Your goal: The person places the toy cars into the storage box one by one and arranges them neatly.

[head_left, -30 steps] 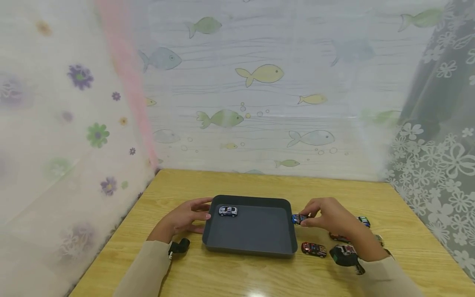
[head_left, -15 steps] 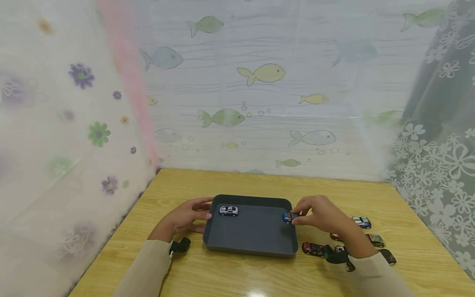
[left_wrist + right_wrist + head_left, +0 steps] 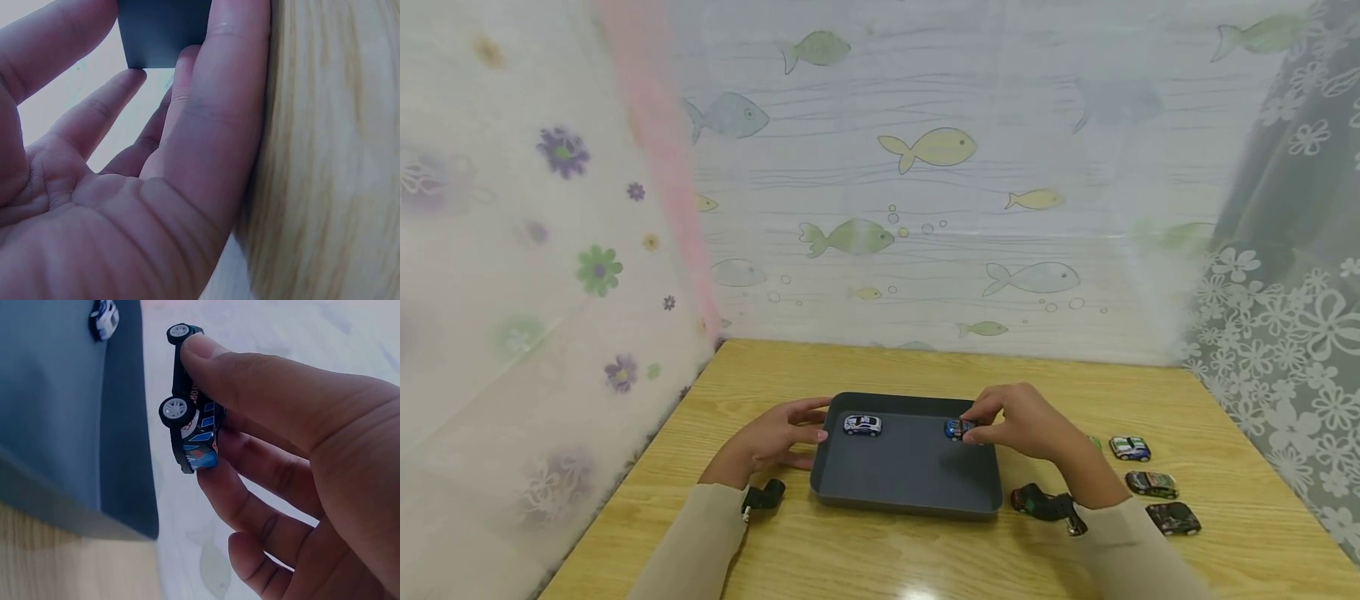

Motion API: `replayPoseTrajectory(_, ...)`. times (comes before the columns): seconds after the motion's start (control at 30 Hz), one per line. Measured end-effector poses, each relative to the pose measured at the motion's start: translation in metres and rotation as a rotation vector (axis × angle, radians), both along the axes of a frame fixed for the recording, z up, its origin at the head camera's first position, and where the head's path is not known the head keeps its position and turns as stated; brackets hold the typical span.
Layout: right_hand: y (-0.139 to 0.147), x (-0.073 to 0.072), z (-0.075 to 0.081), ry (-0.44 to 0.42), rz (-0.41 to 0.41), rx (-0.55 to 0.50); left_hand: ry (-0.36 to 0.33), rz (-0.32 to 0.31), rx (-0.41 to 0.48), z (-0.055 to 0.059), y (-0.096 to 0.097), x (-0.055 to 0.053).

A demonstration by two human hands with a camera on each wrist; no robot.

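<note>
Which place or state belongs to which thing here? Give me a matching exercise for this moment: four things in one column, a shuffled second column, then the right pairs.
Things
1. Blue car
2. Dark grey tray
3. Left hand
4. Black car

Places and states
A. Touching the tray's left side
B. On the table, to the right of the tray
C. Pinched by the right hand
D. On the table, with a white car inside

Right pairs: 1-C, 2-D, 3-A, 4-B
</note>
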State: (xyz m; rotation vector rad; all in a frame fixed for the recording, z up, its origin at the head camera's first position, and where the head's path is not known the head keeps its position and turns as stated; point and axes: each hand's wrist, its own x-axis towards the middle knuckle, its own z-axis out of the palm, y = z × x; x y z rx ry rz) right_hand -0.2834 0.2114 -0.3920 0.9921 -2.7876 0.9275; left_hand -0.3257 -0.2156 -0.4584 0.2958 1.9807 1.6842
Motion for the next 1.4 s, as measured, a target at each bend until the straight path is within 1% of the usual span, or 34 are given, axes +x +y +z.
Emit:
replayPoseTrajectory(0.2, -0.009, -0.005, 0.002, 0.016, 0.006, -0.020, -0.001, 0.005, -0.006, 0.000, 0.001, 0.000)
replayPoseTrajectory(0.57, -0.026, -0.011, 0.007, -0.028, 0.013, -0.040, -0.009, -0.003, -0.007, 0.001, 0.003, 0.000)
replayPoseTrajectory(0.87, -0.041, -0.015, 0.008, -0.047, 0.015, -0.060, -0.009, 0.000, -0.001, 0.000, 0.002, -0.001)
replayPoseTrajectory(1.0, -0.047, -0.017, 0.008, -0.047, 0.007, -0.058, -0.004, 0.005, -0.002, -0.001, 0.002, -0.001)
replayPoseTrajectory(1.13, -0.054, -0.020, 0.010, -0.049, 0.016, -0.058, -0.006, 0.010, -0.002, -0.001, 0.001, -0.001)
replayPoseTrajectory(1.27, -0.060, -0.022, 0.011, -0.071, -0.008, -0.068, -0.012, 0.013, -0.003, -0.001, 0.001, -0.001)
replayPoseTrajectory(1.33, -0.062, -0.024, 0.010, -0.083, -0.025, -0.076, -0.010, 0.012, -0.004, 0.000, 0.000, 0.000)
replayPoseTrajectory(1.4, -0.067, -0.026, 0.007, -0.101, -0.025, -0.078, -0.009, 0.015, -0.009, 0.000, -0.002, 0.001)
